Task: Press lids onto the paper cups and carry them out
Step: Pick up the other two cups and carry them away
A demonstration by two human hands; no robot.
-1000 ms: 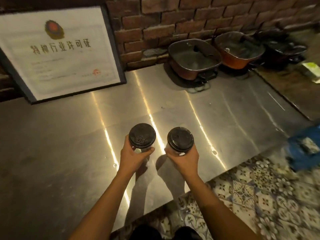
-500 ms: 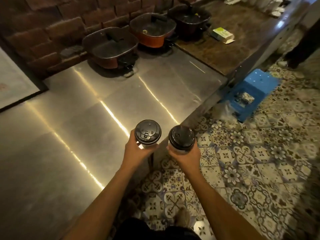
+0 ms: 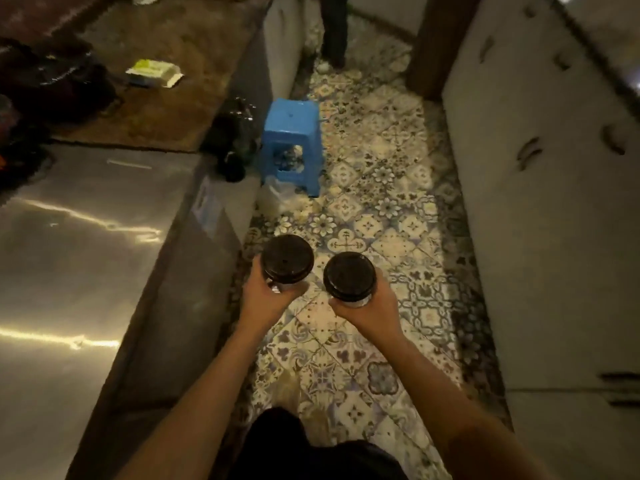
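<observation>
Two paper cups with black lids are held upright over the patterned tile floor. My left hand (image 3: 266, 299) grips the left lidded cup (image 3: 286, 259) from below and behind. My right hand (image 3: 372, 311) grips the right lidded cup (image 3: 349, 276) the same way. The two cups sit side by side, a small gap between them. Only the lids and a sliver of each pale cup wall show; the rest is hidden by my fingers.
A steel counter (image 3: 69, 271) runs along the left, then a brown worktop (image 3: 166, 81) with a white packet (image 3: 154, 72). A blue plastic stool (image 3: 292, 147) stands ahead in the aisle beside dark bags. Pale cabinets (image 3: 540, 202) line the right. A person's legs (image 3: 334, 32) stand at the far end.
The view has swung right, away from the steel counter and pots, to face down the tiled aisle. Both cups left the counter area and now hang over the floor, still held.
</observation>
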